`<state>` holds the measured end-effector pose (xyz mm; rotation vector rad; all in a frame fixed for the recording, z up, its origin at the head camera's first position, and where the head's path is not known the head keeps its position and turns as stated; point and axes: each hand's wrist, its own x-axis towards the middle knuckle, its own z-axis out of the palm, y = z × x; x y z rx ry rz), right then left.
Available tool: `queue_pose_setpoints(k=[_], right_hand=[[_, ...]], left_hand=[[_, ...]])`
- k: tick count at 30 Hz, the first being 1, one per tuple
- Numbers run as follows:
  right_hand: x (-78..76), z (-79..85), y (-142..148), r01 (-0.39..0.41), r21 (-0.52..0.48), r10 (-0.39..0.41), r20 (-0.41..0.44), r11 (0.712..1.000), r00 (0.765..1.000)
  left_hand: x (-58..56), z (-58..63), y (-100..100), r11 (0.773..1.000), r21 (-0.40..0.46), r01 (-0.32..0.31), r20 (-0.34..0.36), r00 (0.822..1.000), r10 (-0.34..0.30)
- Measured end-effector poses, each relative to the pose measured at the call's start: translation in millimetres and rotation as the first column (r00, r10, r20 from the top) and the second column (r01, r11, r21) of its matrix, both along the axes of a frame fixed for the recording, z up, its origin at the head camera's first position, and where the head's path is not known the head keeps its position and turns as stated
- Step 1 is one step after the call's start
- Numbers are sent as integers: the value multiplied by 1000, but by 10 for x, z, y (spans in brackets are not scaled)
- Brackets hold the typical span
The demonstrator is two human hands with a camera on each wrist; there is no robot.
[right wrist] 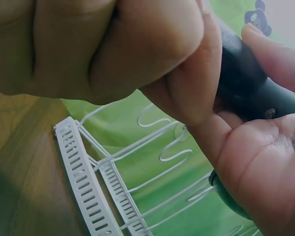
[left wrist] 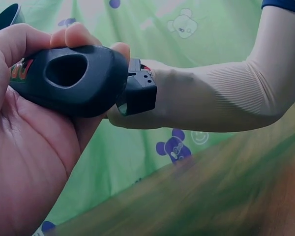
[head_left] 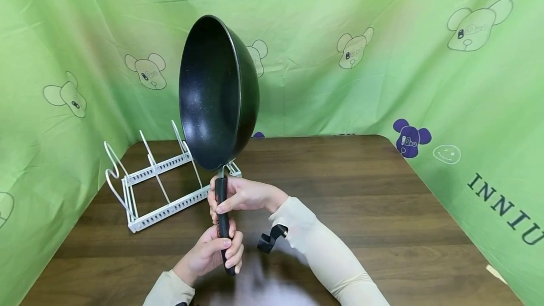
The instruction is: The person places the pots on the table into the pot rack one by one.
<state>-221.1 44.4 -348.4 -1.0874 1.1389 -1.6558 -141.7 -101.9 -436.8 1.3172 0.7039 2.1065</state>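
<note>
A black wok is held up over the table, its bowl at the top and its opening turned to the left. My right hand grips the upper part of the black handle, close below the bowl. Lower down, my left hand wraps its fingers around the handle near its end. In the left wrist view, the handle's end with its hanging hole shows between the left fingers and palm. Behind the wok, a white rack with upright wire dividers stands on the table, partly hidden by the bowl and right hand.
The brown wooden table reaches back to a green curtain with mouse-head prints, which encloses it on the sides too. A black wrist camera mount juts from the right sleeve. A small pale piece lies at the right table edge.
</note>
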Motion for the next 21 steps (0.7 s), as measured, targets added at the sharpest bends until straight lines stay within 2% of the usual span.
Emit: queue_pose_setpoints(k=[10,16,21], right_hand=[[0,-50,-14,9,-9,-9,28,1000,1000],[19,-68,-44,31,7,-31,10,1000,999],[21,-72,-92,43,39,-43,-14,998,999]], left_hand=[[-4,-35,-10,1000,5,-15,8,1000,15],[14,-85,-10,999,30,-16,26,1000,15],[18,-121,-3,996,64,-55,19,998,54]])
